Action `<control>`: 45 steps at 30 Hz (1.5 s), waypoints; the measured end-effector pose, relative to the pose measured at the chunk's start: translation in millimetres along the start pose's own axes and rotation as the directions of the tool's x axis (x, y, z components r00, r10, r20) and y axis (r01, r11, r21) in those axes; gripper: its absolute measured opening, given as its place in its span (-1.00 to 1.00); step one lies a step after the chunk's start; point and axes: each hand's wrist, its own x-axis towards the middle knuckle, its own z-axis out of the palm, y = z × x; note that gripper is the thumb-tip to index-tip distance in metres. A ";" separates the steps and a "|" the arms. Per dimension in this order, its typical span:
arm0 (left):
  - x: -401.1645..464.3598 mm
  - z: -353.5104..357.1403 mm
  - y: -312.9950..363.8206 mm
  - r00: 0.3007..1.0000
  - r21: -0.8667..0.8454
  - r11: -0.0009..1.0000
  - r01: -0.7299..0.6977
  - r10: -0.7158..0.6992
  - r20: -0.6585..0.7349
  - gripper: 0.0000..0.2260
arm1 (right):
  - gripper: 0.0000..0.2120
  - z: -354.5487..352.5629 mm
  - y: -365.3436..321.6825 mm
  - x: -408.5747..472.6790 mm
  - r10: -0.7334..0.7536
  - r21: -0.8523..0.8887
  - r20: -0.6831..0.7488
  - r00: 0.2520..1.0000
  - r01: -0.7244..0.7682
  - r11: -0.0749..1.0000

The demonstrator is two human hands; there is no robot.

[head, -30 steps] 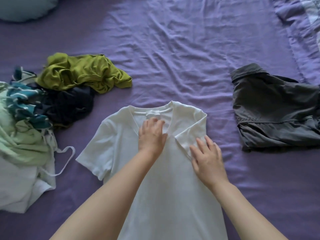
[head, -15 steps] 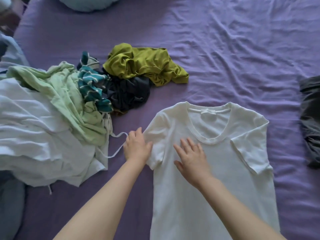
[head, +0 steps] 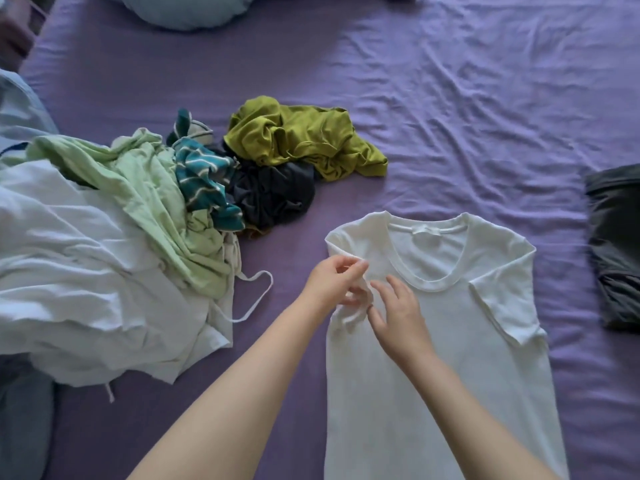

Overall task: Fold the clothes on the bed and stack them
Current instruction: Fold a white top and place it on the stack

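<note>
shirt: white short-sleeved cotton T-shirt (head: 450,341) lies flat, front up, on the wrinkled purple bedsheet (head: 450,98); collar points away from the person
right sleeve: already folded in over the chest
left sleeve: bunched up, partway turned inward
left hand (head: 332,282): fingers curled, pinching the left sleeve fabric at the shoulder edge of the T-shirt
right hand (head: 398,313): fingers spread and loose, tips touching the T-shirt just beside the pinched sleeve, gripping nothing
handling: thin, light, limp knit; my read is it will sag and crease wherever unsupported, low slip on the sheet
grip advice: take the sleeve hem or shoulder seam, pin the body flat with the other palm, then smooth
unfolded pile: olive-green crumpled top (head: 304,136), dark navy garment (head: 273,192), teal striped cloth (head: 204,181), pale green and white items (head: 104,237), all left of the T-shirt
folded: dark grey garment (head: 616,251) right of the T-shirt, well apart
progress: looks early; most clothes not yet folded
</note>
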 end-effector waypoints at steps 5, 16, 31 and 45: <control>11.2 27.0 -33.1 0.929 0.816 0.473 -0.333 0.313 0.198 -0.66 | -0.49 -5.3 39.0 -20.4 0.137 -0.099 0.012 0.990 -0.136 0.986; 17.6 34.8 -70.8 0.975 0.983 -0.135 -0.125 0.167 0.146 -0.30 | -0.44 -4.9 91.7 -73.6 0.056 -0.460 0.182 0.982 0.035 0.887; -213.5 149.0 -212.0 0.936 0.911 0.257 -0.323 0.225 0.269 -0.66 | -0.53 8.4 167.9 -248.9 -0.156 -0.347 0.330 0.931 0.273 0.897; -237.2 169.4 -280.6 0.968 0.961 0.128 -0.246 0.082 0.237 -0.72 | -0.67 45.1 218.2 -301.1 -0.229 -0.377 0.377 0.898 0.375 0.847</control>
